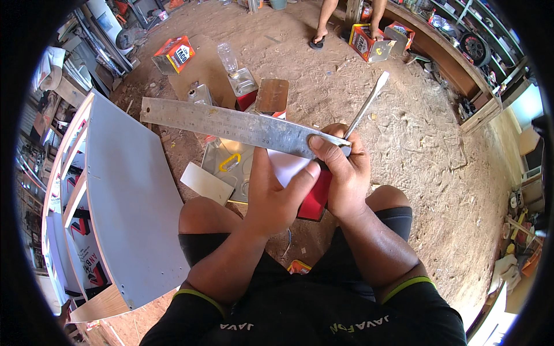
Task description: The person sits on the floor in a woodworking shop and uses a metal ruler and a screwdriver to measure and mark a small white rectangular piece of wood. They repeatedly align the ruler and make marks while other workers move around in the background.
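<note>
A long steel ruler [219, 124] lies across in front of me, pointing to the far left. My right hand [348, 173] is closed, its thumb pressing on the ruler's right end. From the same hand a slim metal rod with a flattened tip [369, 104] sticks out to the upper right; its lower end is hidden. My left hand [273, 199] is closed round a red and white box-like piece [314, 196], its thumb on the near side and its fingers mostly hidden. The piece sits under the ruler, between my hands, above my lap.
Square metal tins [242, 82] stand on the dirt floor ahead. A metal sheet with a yellow carabiner-like ring [229, 162] and a white panel [208, 183] lie nearby. A grey cabinet [133, 190] stands at left. Another person's hand [377, 34] touches a red-orange carton [369, 45].
</note>
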Motion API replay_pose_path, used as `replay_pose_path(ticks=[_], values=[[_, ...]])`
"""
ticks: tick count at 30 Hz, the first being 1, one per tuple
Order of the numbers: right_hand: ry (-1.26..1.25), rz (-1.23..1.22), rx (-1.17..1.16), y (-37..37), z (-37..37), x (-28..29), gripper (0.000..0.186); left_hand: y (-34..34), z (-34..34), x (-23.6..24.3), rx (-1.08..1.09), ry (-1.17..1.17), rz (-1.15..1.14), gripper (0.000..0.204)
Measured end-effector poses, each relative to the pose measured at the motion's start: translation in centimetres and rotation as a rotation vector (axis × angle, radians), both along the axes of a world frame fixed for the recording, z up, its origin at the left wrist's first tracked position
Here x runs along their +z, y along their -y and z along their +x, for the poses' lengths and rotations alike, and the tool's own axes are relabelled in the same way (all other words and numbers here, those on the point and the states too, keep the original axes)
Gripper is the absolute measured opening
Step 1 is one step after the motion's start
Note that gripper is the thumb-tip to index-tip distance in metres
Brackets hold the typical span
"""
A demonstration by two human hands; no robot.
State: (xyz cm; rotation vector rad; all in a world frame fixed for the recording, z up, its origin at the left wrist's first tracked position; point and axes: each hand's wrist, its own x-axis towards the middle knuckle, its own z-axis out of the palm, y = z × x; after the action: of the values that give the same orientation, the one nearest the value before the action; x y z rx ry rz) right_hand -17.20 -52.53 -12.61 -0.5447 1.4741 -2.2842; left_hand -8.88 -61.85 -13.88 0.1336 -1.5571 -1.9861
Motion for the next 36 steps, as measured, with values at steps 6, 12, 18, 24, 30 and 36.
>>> replay_pose_path(ticks=[6, 12, 18, 24, 30, 36], values=[[-0.037, -0.019, -0.021, 0.17, -0.07, -0.55, 0.016, -0.19, -0.21, -0.24, 0.041, 0.011, -0.011, 0.058], [-0.046, -0.016, -0.015, 0.19, -0.25, -0.99, 0.018, -0.62, 0.07, -0.41, 0.070, -0.021, 0.178, 0.035], [-0.045, -0.035, -0.010, 0.38, -0.12, -0.71, 0.021, -0.52, -0.03, -0.01, 0.125, 0.045, 0.221, 0.036], [-0.052, -0.013, -0.003, 0.35, -0.09, -0.75, 0.019, -0.62, 0.13, -0.18, 0.130, 0.033, 0.220, 0.034], [-0.029, -0.031, -0.002, 0.36, -0.03, -0.77, 0.018, -0.26, 0.23, -0.47, 0.171, 0.116, 0.107, 0.039], [-0.023, -0.023, -0.017, 0.36, -0.06, -0.30, 0.015, -0.33, -0.27, -0.38, 0.189, 0.088, 0.132, 0.039]])
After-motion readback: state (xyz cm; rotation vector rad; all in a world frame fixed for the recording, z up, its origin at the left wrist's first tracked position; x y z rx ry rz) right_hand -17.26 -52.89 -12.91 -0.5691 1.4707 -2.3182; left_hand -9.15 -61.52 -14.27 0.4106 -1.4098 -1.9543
